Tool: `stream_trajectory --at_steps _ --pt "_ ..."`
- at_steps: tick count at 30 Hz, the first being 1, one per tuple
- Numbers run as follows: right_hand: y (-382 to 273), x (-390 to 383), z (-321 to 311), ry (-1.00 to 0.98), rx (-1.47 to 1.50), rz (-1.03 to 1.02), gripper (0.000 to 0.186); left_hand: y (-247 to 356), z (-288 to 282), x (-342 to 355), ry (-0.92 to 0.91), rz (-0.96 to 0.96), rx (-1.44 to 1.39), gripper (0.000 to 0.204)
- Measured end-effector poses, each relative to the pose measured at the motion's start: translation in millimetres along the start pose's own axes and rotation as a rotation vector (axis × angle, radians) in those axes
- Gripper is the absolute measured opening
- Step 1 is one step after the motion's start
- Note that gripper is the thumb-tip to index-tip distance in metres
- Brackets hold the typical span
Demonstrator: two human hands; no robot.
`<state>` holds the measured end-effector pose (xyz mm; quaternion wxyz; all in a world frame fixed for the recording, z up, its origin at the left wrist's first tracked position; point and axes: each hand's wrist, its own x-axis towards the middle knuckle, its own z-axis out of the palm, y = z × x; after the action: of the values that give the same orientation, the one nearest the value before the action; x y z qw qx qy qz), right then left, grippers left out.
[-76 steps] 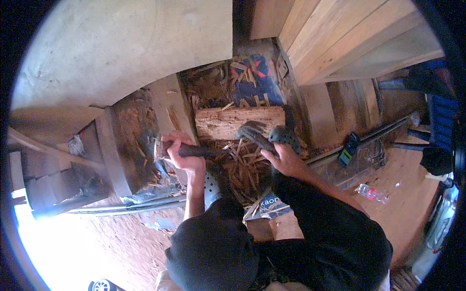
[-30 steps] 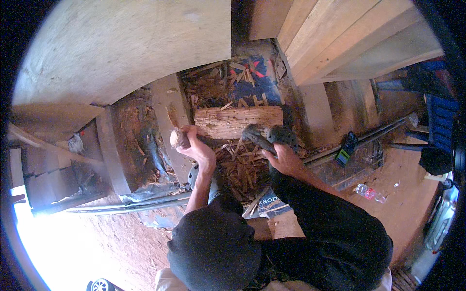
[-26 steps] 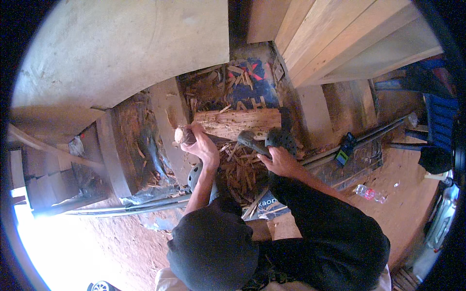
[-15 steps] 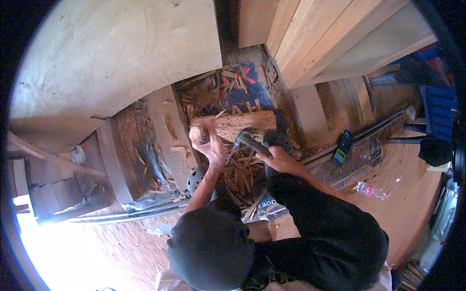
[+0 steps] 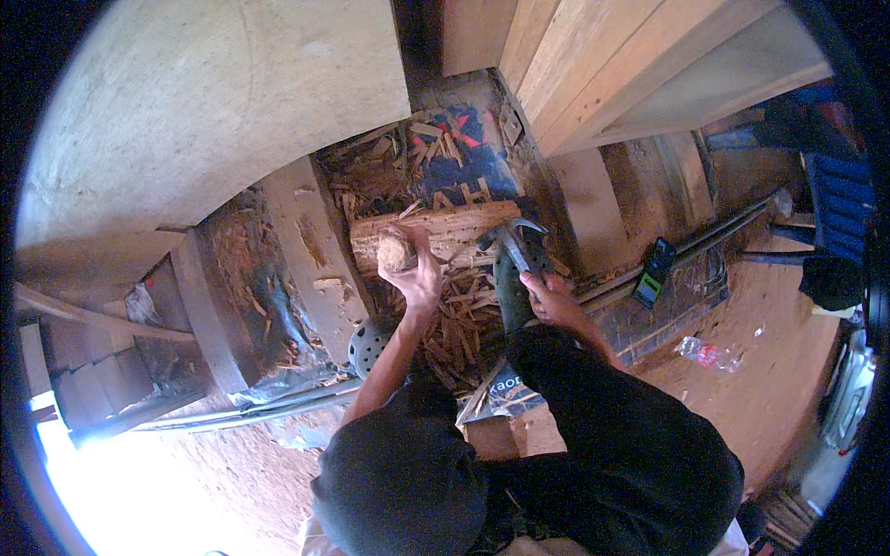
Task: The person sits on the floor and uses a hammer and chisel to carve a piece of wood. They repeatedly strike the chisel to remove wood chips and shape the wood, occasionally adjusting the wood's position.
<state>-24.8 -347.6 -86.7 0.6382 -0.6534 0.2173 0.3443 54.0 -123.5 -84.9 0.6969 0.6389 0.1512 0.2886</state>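
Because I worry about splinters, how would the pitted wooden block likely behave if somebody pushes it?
The wooden block looks thick, so it is probably stiff. Its rough, pitted surface may resist sliding and perhaps shed splinters.

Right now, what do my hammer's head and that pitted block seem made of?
Hammer head: probably steel with a smooth finish, from its grey, metallic glint. Pitted block: apparently bare, rough wood, given its streaked grain and ragged surface.

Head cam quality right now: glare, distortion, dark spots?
Head view: lower-left ground blown out to white; head view: fisheye bends the pale panel's edge, rim black; head view: dark clothing loses detail, hammer readable.
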Motion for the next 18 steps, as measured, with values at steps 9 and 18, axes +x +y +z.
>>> stream_trajectory --at_steps 9,18 --pt "-17.9 -6.5 4.5 -0.052 0.112 0.091 0.035 17.0 -5.3 9.2 -0.262 0.179 0.448 0.008" --pt "-9.9 -3.1 3.3 0.012 -0.216 -0.298 0.037 14.3 -8.4 14.1 0.102 -0.035 0.155 0.034"
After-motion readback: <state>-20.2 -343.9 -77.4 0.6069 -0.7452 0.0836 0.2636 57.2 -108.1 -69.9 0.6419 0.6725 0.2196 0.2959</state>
